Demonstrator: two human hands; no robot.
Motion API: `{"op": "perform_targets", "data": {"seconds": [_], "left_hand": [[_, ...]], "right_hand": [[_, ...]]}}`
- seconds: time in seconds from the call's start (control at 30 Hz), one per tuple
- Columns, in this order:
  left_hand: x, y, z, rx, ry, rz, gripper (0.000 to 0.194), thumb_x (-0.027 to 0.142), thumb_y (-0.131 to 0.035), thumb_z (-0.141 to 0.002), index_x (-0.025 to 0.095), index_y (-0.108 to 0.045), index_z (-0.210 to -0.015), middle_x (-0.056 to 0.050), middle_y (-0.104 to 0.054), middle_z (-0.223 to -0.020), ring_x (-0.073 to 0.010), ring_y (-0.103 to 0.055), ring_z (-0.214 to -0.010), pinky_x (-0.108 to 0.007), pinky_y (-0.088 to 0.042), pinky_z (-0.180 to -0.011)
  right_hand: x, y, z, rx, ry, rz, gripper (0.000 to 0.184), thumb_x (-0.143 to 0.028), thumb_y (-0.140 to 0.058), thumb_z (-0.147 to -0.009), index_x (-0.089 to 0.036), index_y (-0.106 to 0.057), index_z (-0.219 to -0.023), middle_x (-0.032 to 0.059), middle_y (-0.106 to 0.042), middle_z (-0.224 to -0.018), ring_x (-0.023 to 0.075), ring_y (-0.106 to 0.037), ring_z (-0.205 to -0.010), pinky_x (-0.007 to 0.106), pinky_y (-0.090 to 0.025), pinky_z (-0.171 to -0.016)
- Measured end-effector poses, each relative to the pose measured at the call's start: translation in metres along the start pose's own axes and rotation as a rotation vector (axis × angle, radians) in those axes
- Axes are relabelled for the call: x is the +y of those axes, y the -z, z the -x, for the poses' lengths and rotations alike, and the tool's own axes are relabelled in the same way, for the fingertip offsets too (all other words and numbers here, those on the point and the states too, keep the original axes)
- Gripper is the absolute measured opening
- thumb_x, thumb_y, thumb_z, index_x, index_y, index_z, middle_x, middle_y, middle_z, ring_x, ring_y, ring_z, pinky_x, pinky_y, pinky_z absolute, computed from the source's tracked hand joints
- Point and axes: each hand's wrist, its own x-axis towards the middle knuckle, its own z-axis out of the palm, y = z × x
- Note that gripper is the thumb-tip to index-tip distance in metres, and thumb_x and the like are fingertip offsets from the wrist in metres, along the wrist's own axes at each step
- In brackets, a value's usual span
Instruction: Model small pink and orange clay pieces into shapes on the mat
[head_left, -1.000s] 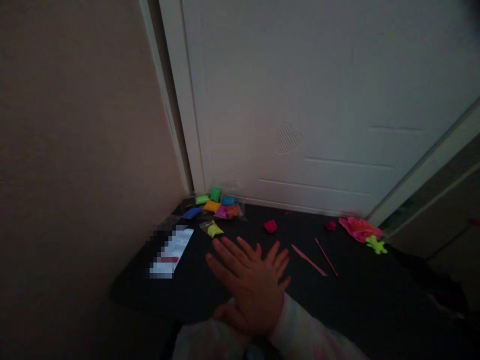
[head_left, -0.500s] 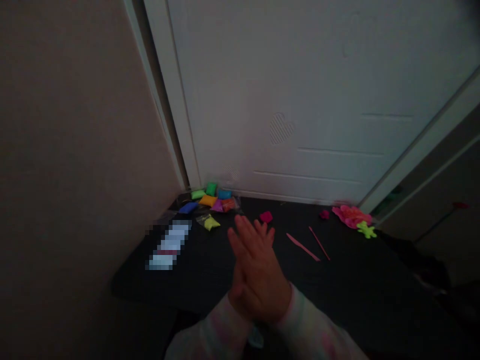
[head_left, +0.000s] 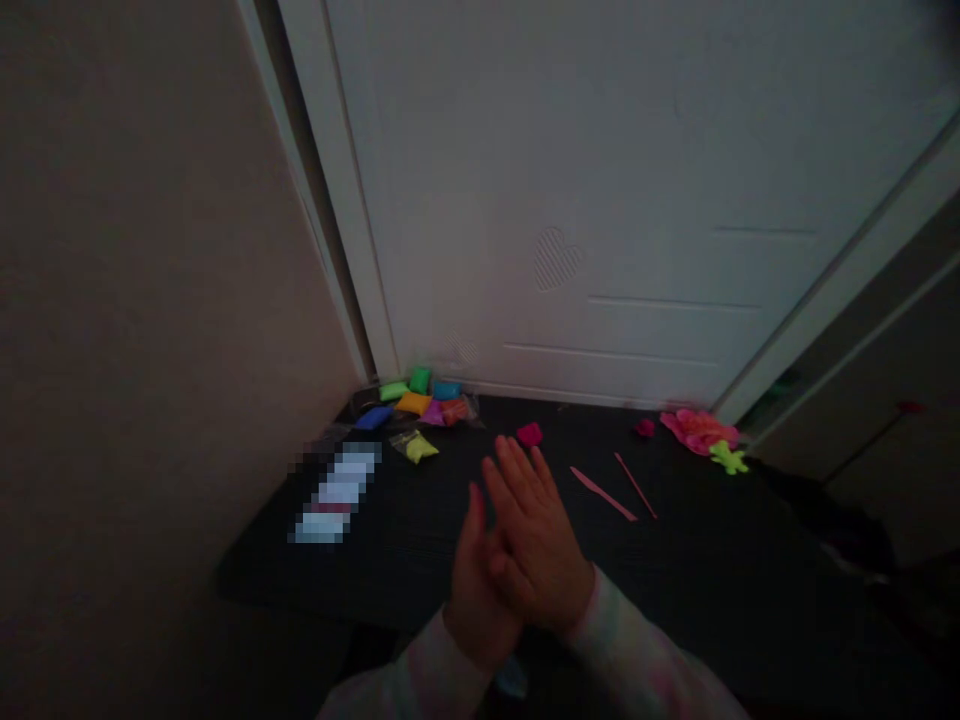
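Over the front of the dark table, my right hand (head_left: 540, 540) lies palm-down across my left hand (head_left: 474, 590), their palms together. The right fingers are stretched out and point away from me. My left thumb sticks up at the left, and most of the left fingers are covered. Whether anything lies between the palms is hidden. Just beyond the fingertips sits a dark pink lump (head_left: 529, 434). To the right of the hands lie a pink plastic modelling knife (head_left: 603, 494) and a thin pink stick tool (head_left: 636, 486).
Several coloured clay packets (head_left: 413, 403) lie at the back left, with a yellow packet (head_left: 420, 448) nearer. A blurred-out pale strip (head_left: 339, 492) is at left. At back right are a small pink lump (head_left: 644, 428), a pink flower-like piece (head_left: 694, 428) and a yellow-green figure (head_left: 728, 458).
My hands have slid against each other: the right has shifted slightly right, the left has drawn back, and its thumb now stands apart. The things on the table stay in place.
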Motion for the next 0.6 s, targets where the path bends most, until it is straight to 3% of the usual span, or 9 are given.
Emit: {"op": "perform_targets", "data": {"seconds": [0.1, 0.17, 0.2, 0.27, 0.33, 0.37, 0.43, 0.53, 0.6], "left_hand": [[0.014, 0.006, -0.004, -0.167, 0.087, 0.187, 0.066, 0.063, -0.019, -0.073, 0.024, -0.030, -0.126, -0.003, -0.029, -0.134, -0.0180, -0.007, -0.127, -0.038, -0.003, -0.102], [0.015, 0.011, -0.010, -0.205, 0.163, 0.238, 0.065, 0.063, -0.016, -0.073, 0.027, -0.029, -0.126, -0.003, -0.031, -0.133, -0.0176, -0.011, -0.126, -0.043, -0.005, -0.100], [0.012, 0.013, -0.013, -0.196, 0.203, 0.199, 0.063, 0.061, -0.014, -0.074, 0.028, -0.031, -0.124, -0.003, -0.033, -0.132, -0.0177, -0.015, -0.126, -0.045, -0.009, -0.099], [0.003, 0.014, -0.015, -0.167, 0.244, 0.051, 0.063, 0.053, -0.004, -0.078, 0.021, -0.040, -0.119, -0.006, -0.042, -0.126, -0.0166, -0.024, -0.123, -0.045, -0.019, -0.096], [-0.005, 0.012, -0.012, -0.148, 0.198, -0.075, 0.071, 0.044, 0.005, -0.079, 0.015, -0.056, -0.103, -0.009, -0.055, -0.110, -0.0151, -0.034, -0.117, -0.039, -0.029, -0.093], [-0.006, 0.011, -0.010, -0.146, 0.153, -0.110, 0.074, 0.041, 0.007, -0.079, 0.010, -0.055, -0.103, -0.008, -0.054, -0.113, -0.0136, -0.030, -0.119, -0.034, -0.029, -0.093], [-0.004, 0.011, -0.004, -0.121, 0.073, -0.098, 0.073, 0.043, 0.004, -0.079, 0.013, -0.060, -0.096, -0.008, -0.058, -0.107, -0.0131, -0.036, -0.116, -0.027, -0.030, -0.092], [-0.002, 0.014, 0.002, 0.004, 0.014, 0.025, 0.058, 0.048, -0.010, -0.081, 0.019, -0.048, -0.114, -0.003, -0.047, -0.121, -0.0153, -0.025, -0.122, -0.033, -0.018, -0.100], [-0.010, 0.016, 0.005, 0.083, 0.002, 0.082, 0.048, 0.041, -0.013, -0.083, 0.025, -0.041, -0.119, 0.001, -0.040, -0.127, -0.0153, -0.014, -0.125, -0.040, -0.013, -0.100]], "right_hand": [[-0.005, -0.006, 0.011, -0.022, 0.052, 0.023, 0.065, -0.053, -0.015, -0.080, -0.010, -0.026, -0.128, 0.0123, -0.032, -0.132, 0.0240, -0.022, -0.123, 0.045, -0.022, -0.097], [-0.020, -0.008, 0.014, 0.043, 0.162, 0.036, 0.058, -0.051, -0.021, -0.081, -0.015, -0.036, -0.123, 0.0067, -0.042, -0.126, 0.0195, -0.025, -0.122, 0.036, -0.025, -0.097], [-0.027, -0.008, 0.014, 0.098, 0.203, 0.063, 0.045, -0.043, -0.027, -0.083, -0.022, -0.038, -0.121, 0.0009, -0.045, -0.124, 0.0158, -0.026, -0.122, 0.035, -0.022, -0.099], [-0.034, -0.004, 0.008, 0.157, 0.198, 0.078, 0.038, -0.038, -0.030, -0.084, -0.030, -0.037, -0.120, -0.0044, -0.043, -0.125, 0.0133, -0.027, -0.121, 0.035, -0.017, -0.101], [-0.027, 0.001, 0.003, 0.093, 0.113, 0.053, 0.054, -0.052, -0.018, -0.081, -0.023, -0.032, -0.125, 0.0028, -0.036, -0.131, 0.0196, -0.026, -0.122, 0.043, -0.018, -0.099], [-0.021, 0.002, 0.003, 0.048, 0.069, 0.049, 0.061, -0.055, -0.012, -0.080, -0.018, -0.029, -0.127, 0.0075, -0.032, -0.133, 0.0234, -0.025, -0.122, 0.048, -0.019, -0.097], [-0.010, -0.002, 0.007, -0.017, 0.019, 0.078, 0.063, -0.053, -0.011, -0.081, -0.013, -0.025, -0.128, 0.0120, -0.027, -0.134, 0.0260, -0.022, -0.123, 0.050, -0.019, -0.096], [-0.011, -0.019, 0.019, 0.030, 0.088, 0.108, 0.059, -0.050, -0.018, -0.082, -0.012, -0.030, -0.126, 0.0104, -0.033, -0.132, 0.0230, -0.026, -0.122, 0.043, -0.025, -0.097], [-0.021, -0.026, 0.022, 0.182, 0.166, 0.147, 0.047, -0.041, -0.030, -0.083, -0.021, -0.031, -0.125, 0.0017, -0.030, -0.134, 0.0183, -0.026, -0.122, 0.036, -0.024, -0.099]]}}
